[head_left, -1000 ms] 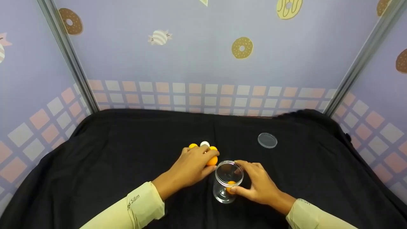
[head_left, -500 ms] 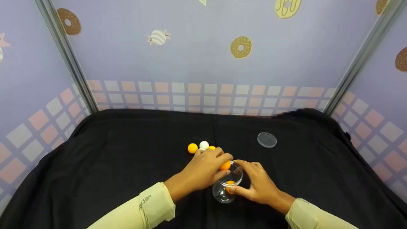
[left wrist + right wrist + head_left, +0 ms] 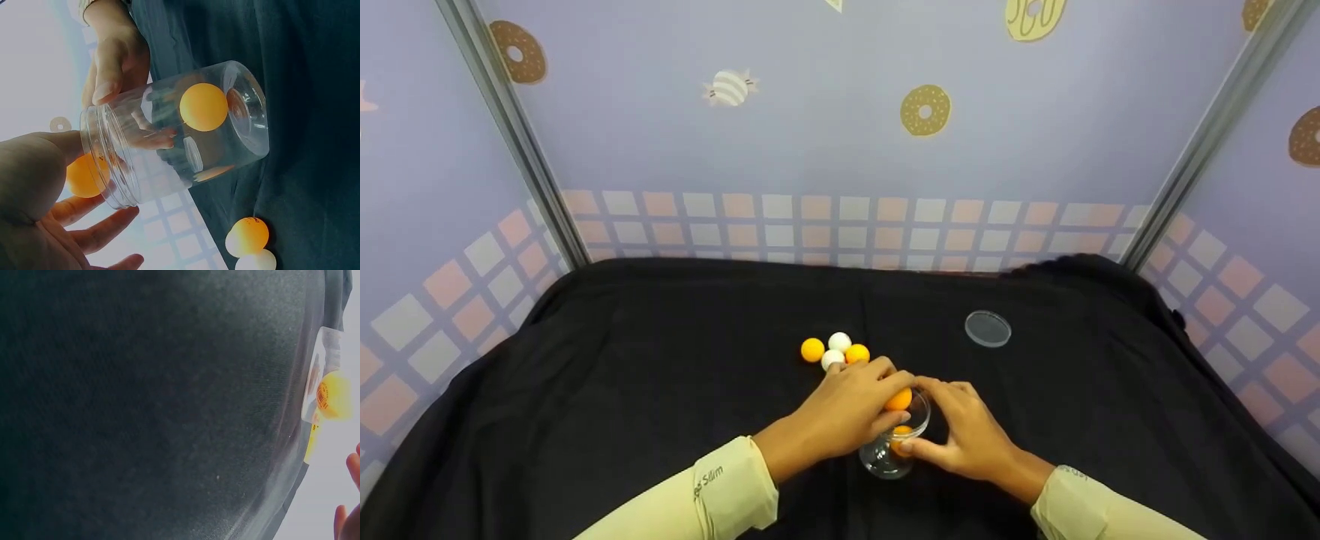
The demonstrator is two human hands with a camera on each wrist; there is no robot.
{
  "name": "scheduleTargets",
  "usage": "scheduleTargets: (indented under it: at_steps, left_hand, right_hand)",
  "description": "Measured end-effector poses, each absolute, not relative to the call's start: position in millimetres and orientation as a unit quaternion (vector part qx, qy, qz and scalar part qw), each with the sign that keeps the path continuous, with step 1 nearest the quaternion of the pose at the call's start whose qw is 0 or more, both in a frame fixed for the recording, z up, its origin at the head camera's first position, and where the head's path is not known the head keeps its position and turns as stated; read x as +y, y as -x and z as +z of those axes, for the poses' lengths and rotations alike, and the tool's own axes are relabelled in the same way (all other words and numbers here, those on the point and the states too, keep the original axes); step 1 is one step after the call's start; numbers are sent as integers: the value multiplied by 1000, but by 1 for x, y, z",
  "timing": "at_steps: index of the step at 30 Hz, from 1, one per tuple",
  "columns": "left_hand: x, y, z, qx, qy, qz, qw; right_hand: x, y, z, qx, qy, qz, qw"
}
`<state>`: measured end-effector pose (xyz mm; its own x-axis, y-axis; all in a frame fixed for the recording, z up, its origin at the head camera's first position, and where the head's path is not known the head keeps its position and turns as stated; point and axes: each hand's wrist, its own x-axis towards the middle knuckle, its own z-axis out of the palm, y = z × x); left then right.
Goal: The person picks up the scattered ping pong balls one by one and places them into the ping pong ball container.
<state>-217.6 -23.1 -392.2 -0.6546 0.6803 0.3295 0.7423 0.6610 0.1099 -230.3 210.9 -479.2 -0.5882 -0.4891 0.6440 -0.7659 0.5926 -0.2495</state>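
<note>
My left hand (image 3: 851,409) pinches an orange ping-pong ball (image 3: 898,399) between thumb and fingers at the mouth of a clear plastic jar (image 3: 883,461). In the left wrist view that ball (image 3: 85,179) overlaps the jar's threaded rim (image 3: 115,160). My right hand (image 3: 971,435) grips the jar near its top, thumb on the near side and fingers on the far side. Another orange ball (image 3: 203,107) lies inside the jar, low toward the base. The right wrist view catches only part of the jar (image 3: 313,377) and an orange ball (image 3: 333,396) at its right edge.
Beyond my left hand, white balls (image 3: 839,343) and orange balls (image 3: 812,349) sit in a loose cluster on the black cloth (image 3: 697,345). A round clear lid (image 3: 988,329) lies farther back on the right. Patterned panels (image 3: 810,135) enclose the back and sides.
My left hand has carried an orange ball rightward from the cluster to the jar's mouth, uncovering the remaining balls. The right hand and jar have stayed in place.
</note>
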Motion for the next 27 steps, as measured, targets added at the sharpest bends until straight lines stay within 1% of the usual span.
scheduleTargets:
  at_steps: [20,27]
  left_hand:
    - [-23,218,-394,-902,393,-120,135]
    - [-24,217,-394,-902,390,-125,135]
  right_hand:
    - [212,229,-478,-856,-365,261,257]
    - [211,229,-478,-855,-365,257,262]
